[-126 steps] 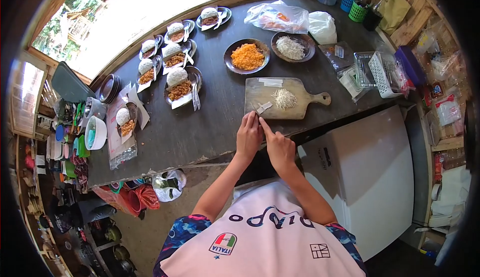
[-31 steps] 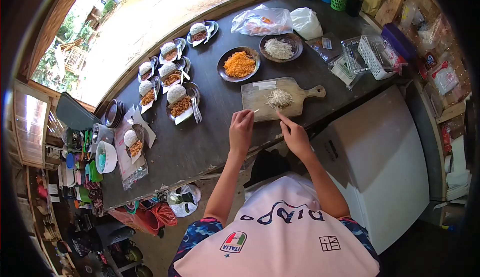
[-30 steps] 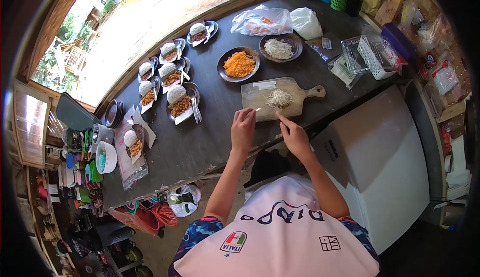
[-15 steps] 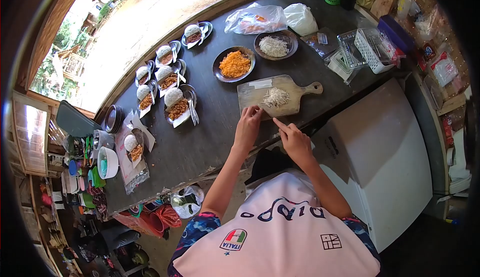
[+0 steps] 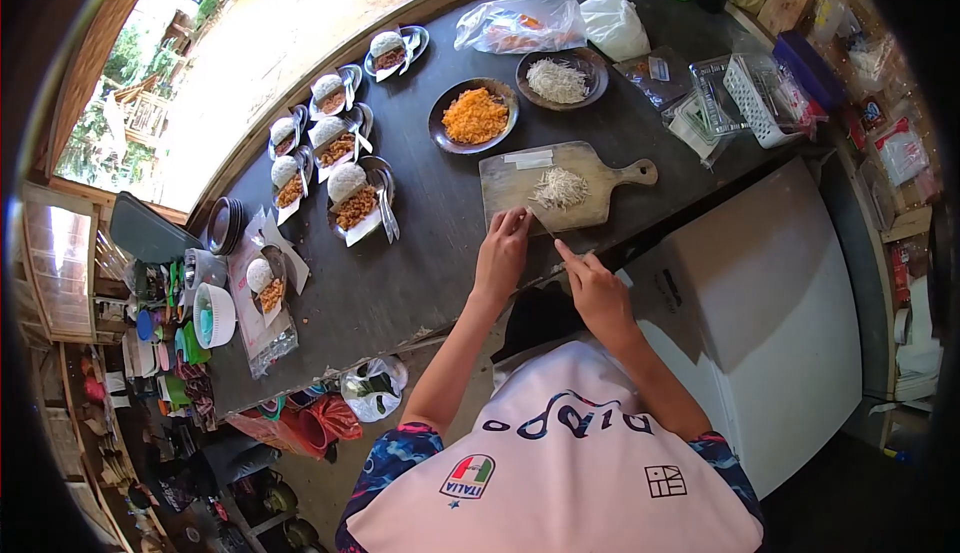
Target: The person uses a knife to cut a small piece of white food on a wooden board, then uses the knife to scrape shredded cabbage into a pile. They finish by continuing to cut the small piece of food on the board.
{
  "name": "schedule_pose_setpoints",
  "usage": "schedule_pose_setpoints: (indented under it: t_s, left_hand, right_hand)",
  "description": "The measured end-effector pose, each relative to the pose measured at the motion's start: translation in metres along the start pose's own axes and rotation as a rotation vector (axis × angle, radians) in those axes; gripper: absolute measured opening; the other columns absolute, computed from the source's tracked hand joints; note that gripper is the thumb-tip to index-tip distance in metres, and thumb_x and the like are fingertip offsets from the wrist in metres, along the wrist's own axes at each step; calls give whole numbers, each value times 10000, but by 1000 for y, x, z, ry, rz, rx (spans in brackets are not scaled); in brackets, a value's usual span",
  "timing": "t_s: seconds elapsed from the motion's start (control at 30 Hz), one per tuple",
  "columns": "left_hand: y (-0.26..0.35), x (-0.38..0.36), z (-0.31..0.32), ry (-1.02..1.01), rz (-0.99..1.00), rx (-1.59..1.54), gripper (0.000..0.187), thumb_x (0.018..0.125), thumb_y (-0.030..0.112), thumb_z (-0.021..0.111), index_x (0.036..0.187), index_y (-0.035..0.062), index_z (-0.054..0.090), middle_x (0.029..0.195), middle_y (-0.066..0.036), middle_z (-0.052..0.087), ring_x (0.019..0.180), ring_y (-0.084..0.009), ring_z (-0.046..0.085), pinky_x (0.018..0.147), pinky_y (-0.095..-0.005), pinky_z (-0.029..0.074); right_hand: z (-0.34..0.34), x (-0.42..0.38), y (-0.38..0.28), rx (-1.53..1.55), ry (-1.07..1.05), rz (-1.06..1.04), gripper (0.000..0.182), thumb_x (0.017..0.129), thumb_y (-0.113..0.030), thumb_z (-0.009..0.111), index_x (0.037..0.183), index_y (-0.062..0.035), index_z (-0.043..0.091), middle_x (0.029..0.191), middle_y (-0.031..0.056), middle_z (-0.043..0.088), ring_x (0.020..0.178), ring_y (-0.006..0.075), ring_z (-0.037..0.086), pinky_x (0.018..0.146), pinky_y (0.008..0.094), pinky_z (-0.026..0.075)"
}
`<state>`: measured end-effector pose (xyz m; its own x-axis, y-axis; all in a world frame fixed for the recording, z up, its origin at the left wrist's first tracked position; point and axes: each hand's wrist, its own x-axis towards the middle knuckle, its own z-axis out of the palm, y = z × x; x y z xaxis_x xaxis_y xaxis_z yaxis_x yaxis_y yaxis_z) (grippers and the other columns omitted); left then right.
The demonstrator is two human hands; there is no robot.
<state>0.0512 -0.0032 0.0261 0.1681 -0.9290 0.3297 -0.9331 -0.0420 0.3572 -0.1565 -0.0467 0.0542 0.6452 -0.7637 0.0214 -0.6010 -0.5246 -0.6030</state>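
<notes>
A wooden cutting board [image 5: 590, 188] with a handle lies near the counter's front edge. On it rests a small heap of thin pale shreds [image 5: 560, 189], with flat white strips [image 5: 527, 159] by the far edge. My left hand [image 5: 507, 243] is at the board's near left corner, fingertips bent and pressed together; whatever they pinch is hidden. My right hand [image 5: 597, 288] is closed around a knife, index finger stretched along it. The knife's thin dark blade [image 5: 543, 225] shows edge-on beside my left fingertips.
Beyond the board stand a plate of orange shreds [image 5: 475, 116] and a plate of white shreds [image 5: 562, 81]. Several plates of rice and toppings [image 5: 350, 185] line the left side. Plastic bags [image 5: 520, 25] lie behind. A white basket [image 5: 750, 93] and a white appliance [image 5: 750, 303] are at right.
The view has shifted slightly, so the counter items sit a little differently in frame. Both hands stay at the board's near edge, with only small movement.
</notes>
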Motion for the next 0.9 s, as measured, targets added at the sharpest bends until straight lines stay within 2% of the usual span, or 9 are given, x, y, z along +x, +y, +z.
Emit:
schedule_pose_setpoints:
  t_s: [0.27, 0.37, 0.57, 0.9]
  left_hand:
    - [10, -11, 3, 31, 14, -15, 582, 892, 151, 674, 1373, -157, 565, 1409, -218, 538, 1313, -384, 518, 1119, -429, 480]
    - [11, -12, 2, 38, 28, 1, 578, 908, 163, 666, 1380, -155, 565, 1423, -221, 533, 1326, -387, 512, 1125, -431, 476]
    - [10, -13, 5, 29, 25, 8, 590, 920, 196, 657, 1378, -163, 561, 1427, -231, 522, 1322, -393, 512, 1122, -436, 478]
    - [5, -11, 3, 9, 35, -14, 587, 906, 143, 675, 1408, -139, 560, 1430, -227, 531, 1325, -404, 516, 1110, -451, 485]
  right_hand:
    - [22, 29, 4, 13, 56, -49, 501, 1062, -229, 583, 1541, -371, 554, 990, 115, 661, 790, 397, 735, 693, 517, 609]
    - [16, 13, 1, -56, 4, 17, 511, 1063, -223, 580, 1548, -378, 544, 989, 113, 658, 800, 397, 735, 699, 523, 604]
    - [28, 28, 2, -23, 40, -10, 507, 1068, -233, 568, 1552, -382, 540, 976, 104, 651, 798, 394, 738, 700, 526, 607]
    - [7, -5, -8, -99, 32, 62, 508, 1072, -227, 561, 1553, -391, 536, 964, 92, 641, 753, 379, 734, 670, 500, 613]
